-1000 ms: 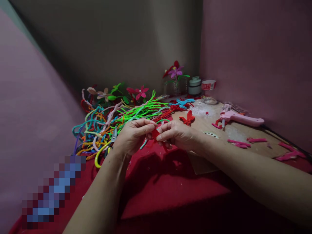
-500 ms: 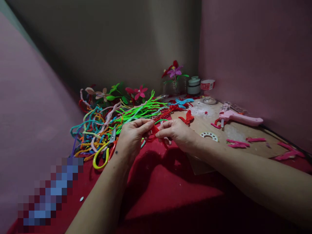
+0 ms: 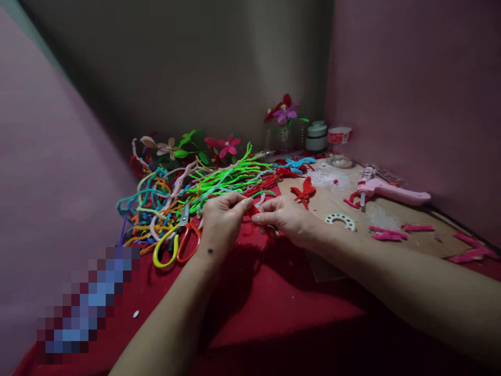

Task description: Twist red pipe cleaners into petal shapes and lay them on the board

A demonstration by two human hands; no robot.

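My left hand point(image 3: 225, 222) and my right hand point(image 3: 284, 216) meet over the red cloth, both closed in a pinch on a small red pipe cleaner piece point(image 3: 253, 211). Much of that piece is hidden by my fingers. Just left of my left wrist lie scissors point(image 3: 166, 253) with one yellow and one orange-red handle. Beyond my hands spreads a heap of bright green pipe cleaners point(image 3: 230, 175). A red pipe cleaner flower shape point(image 3: 304, 192) rests on the cardboard behind my right hand.
On the cardboard point(image 3: 289, 185) lie a pink glue gun point(image 3: 393, 191), a white ring with holes point(image 3: 340, 221) and pink strips point(image 3: 389, 234). Tangled coloured pipe cleaners point(image 3: 151, 209) sit at left. Finished flowers point(image 3: 228, 146), a jar point(image 3: 316, 137) and a clear cup point(image 3: 339, 143) stand behind.
The view has shifted slightly, so things appear a little further right. My left hand has turned a little and uncovers more of the scissors. Both hands keep pinching the red piece.
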